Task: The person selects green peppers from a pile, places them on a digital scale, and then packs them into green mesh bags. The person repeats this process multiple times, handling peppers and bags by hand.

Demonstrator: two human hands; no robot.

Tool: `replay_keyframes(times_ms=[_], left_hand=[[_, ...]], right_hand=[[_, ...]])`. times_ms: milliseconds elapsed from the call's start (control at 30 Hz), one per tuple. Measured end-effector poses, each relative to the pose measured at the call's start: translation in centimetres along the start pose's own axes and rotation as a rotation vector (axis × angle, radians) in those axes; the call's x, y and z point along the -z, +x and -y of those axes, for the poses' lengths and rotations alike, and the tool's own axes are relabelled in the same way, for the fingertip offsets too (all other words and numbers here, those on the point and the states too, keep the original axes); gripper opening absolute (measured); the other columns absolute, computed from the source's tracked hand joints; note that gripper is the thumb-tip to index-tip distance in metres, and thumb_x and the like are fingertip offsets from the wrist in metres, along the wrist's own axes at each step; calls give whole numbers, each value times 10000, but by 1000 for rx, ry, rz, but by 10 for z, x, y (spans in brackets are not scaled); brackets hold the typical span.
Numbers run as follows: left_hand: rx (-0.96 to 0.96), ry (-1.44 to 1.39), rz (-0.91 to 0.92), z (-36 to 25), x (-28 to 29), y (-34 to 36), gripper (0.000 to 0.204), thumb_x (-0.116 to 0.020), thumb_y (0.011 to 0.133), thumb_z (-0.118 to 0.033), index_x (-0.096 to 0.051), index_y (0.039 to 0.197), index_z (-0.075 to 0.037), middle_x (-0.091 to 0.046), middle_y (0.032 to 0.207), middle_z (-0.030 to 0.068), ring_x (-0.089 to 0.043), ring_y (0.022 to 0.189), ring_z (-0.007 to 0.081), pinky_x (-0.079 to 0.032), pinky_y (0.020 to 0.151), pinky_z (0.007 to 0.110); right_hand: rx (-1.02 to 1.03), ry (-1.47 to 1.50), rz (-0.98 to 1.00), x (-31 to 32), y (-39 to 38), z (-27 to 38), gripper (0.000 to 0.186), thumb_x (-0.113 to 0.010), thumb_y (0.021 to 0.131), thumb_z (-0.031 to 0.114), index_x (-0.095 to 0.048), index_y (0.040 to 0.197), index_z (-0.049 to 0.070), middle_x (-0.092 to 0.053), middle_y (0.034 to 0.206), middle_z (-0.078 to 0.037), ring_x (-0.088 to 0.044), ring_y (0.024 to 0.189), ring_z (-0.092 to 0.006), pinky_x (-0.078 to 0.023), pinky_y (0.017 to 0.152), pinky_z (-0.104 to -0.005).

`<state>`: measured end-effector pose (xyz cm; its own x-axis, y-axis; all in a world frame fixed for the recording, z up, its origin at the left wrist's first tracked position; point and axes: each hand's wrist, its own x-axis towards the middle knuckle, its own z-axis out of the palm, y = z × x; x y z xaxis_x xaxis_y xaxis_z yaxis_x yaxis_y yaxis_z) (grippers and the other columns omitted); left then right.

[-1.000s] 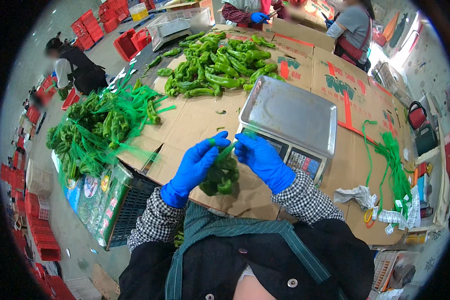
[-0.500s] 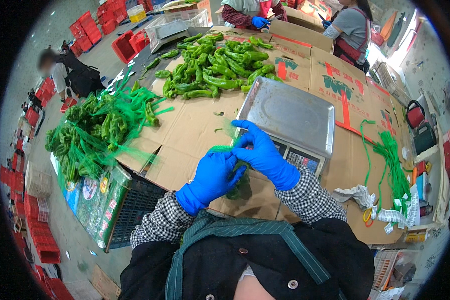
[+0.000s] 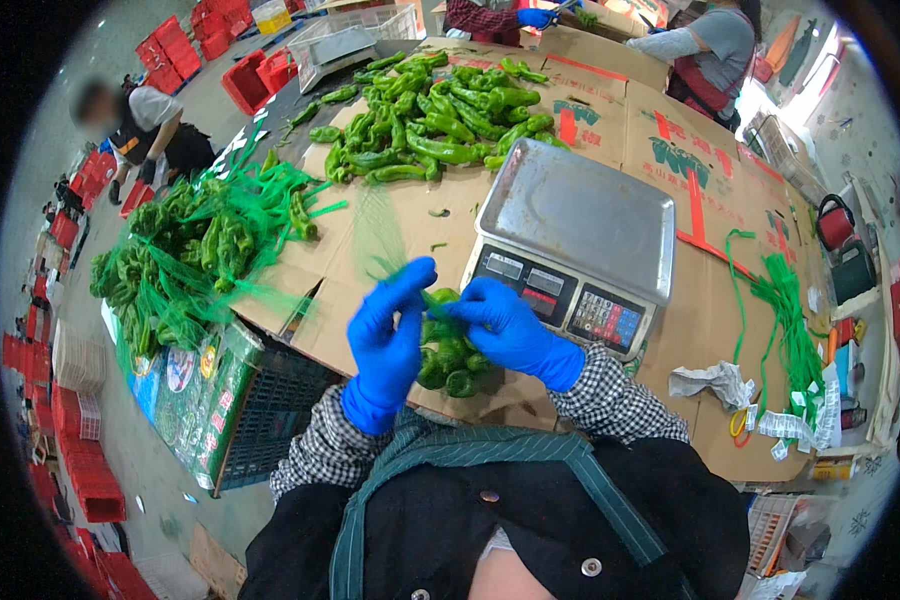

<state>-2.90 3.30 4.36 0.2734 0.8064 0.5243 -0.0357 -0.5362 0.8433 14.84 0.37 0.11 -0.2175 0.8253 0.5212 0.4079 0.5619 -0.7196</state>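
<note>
A green mesh bag of green peppers [image 3: 452, 362] rests on the cardboard-covered table close in front of me. Both my hands wear blue gloves. My right hand [image 3: 515, 335] pinches the gathered neck of the bag. Beside it, my left hand [image 3: 385, 345] is raised with bent fingers at the twisted mesh; its exact hold is partly hidden. The loose mesh end [image 3: 375, 225] fans out beyond my left fingers. Just past my right hand stands a weighing scale [image 3: 580, 220] with a bare metal pan.
Loose green peppers [image 3: 430, 120] are heaped at the far side. Netted peppers [image 3: 185, 245] lie at left above a dark crate [image 3: 275, 415]. Green mesh strips [image 3: 785, 310], tags and crumpled paper [image 3: 712, 382] lie at right. Other people work beyond the table and at far left.
My left hand has turned upright and moved slightly left, with its fingers raised. My right hand has lowered to the bag's neck. The loose mesh end now spreads out farther away.
</note>
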Motion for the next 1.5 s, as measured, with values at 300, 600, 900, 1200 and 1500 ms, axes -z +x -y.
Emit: replay_keyframes(times_ms=[300,600,900,1200,1500], left_hand=[[-283,243,343,-41,-12,7,353,-563,791,16,-611,1139,-19,-632,1085,143,-623,916,248,-505,755,344],[-658,197,395,-91,9,27,544,-613,690,-91,-524,1225,-47,-627,1054,117,-616,789,282,-488,676,364],[-454,315,-100,-82,29,21,580,-536,845,43,-310,1378,7,-632,1092,149,-628,934,239,-475,845,354],[466,-367,-327,18,48,14,462,-426,960,-327,-394,1365,-108,-534,1214,102,-515,1085,203,-432,861,318],[502,-804,86,4,-35,-5,579,-393,970,-366,-207,1454,-108,-314,1441,87,-360,1292,242,-359,1010,384]], right_hand=[[-89,-50,-58,-32,-1,8,304,-672,720,306,-642,937,95,-584,959,-124,-540,875,-318,-424,777,-417],[77,-147,94,-24,-1,4,403,-679,753,280,-608,1092,73,-568,1102,-135,-542,1005,-290,-431,859,-384],[-169,496,60,-8,-2,-13,322,-475,950,298,-618,1022,19,-626,960,-114,-582,922,-214,-432,865,-344],[-389,1805,-626,57,10,-27,441,-368,974,418,-605,854,65,-638,867,-117,-594,867,-273,-451,896,-435],[-236,1733,-462,48,-13,-62,448,-407,956,390,-478,1261,70,-504,1283,-144,-505,1149,-285,-407,1000,-451]])
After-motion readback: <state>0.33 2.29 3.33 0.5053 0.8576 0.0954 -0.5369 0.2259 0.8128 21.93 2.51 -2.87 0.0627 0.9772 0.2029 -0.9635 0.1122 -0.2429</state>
